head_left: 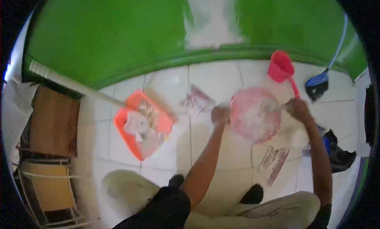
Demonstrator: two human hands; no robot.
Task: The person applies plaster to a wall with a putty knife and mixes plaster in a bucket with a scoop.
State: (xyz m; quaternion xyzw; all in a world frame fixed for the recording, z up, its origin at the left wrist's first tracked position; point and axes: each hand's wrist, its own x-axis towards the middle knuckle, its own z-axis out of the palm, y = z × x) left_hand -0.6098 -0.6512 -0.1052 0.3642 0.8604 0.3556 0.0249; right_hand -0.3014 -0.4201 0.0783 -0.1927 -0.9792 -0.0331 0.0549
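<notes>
A round pink basin (pixel 234 110) holding a whitish, wet-looking mixture (pixel 259 118) stands on the tiled floor in front of me. My left hand (pixel 220 115) is closed at the basin's left rim, steadying it. On the other side, my right hand (pixel 299 109) is closed around a thin greyish tool (pixel 274 108) that reaches into the mixture; motion blur hides its exact kind. Just beyond the right hand lies a pink water dipper (pixel 280 67), its handle pointing toward that hand. Torn printed wrappers lie left of the basin (pixel 197 100) and below it (pixel 274 161).
An orange dustpan (pixel 161 119) with a long pale handle (pixel 75 84) holds debris at left. A blue-handled brush (pixel 318 84) leans by the green wall (pixel 118 35), which has a white patch. A black plastic bag (pixel 341 154) lies right; wooden furniture (pixel 53 122) stands left.
</notes>
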